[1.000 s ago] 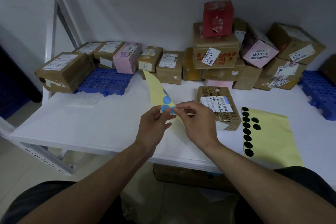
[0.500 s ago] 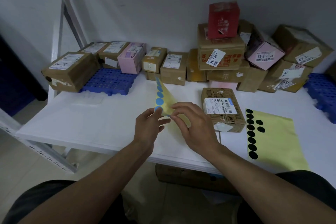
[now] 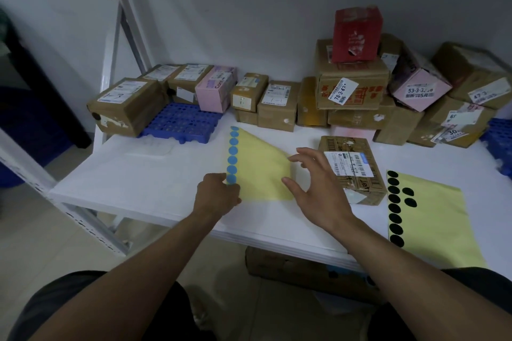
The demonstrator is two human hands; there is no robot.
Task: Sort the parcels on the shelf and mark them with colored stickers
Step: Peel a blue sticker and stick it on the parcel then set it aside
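Note:
A yellow sheet [image 3: 260,166] with a column of blue round stickers [image 3: 232,155] along its left edge lies nearly flat on the white shelf [image 3: 144,183]. My left hand [image 3: 219,194] grips its near left corner. My right hand [image 3: 313,188] hovers over the sheet's right edge with fingers spread, holding nothing that I can see. Just right of that hand lies a brown parcel [image 3: 357,188] with a white barcode label. A second yellow sheet [image 3: 437,216] with black round stickers [image 3: 394,207] lies further right.
Along the back wall stand several brown and pink parcels [image 3: 277,105], some on a blue plastic pallet [image 3: 180,124], with a red box [image 3: 356,33] topping the pile at right. A metal upright [image 3: 122,22] rises at left. A cardboard box [image 3: 304,271] sits under the shelf.
The blue-sticker sheet, held up between both hands before, has come down onto the shelf. My right hand has let go of it and opened, drifting right toward the parcel.

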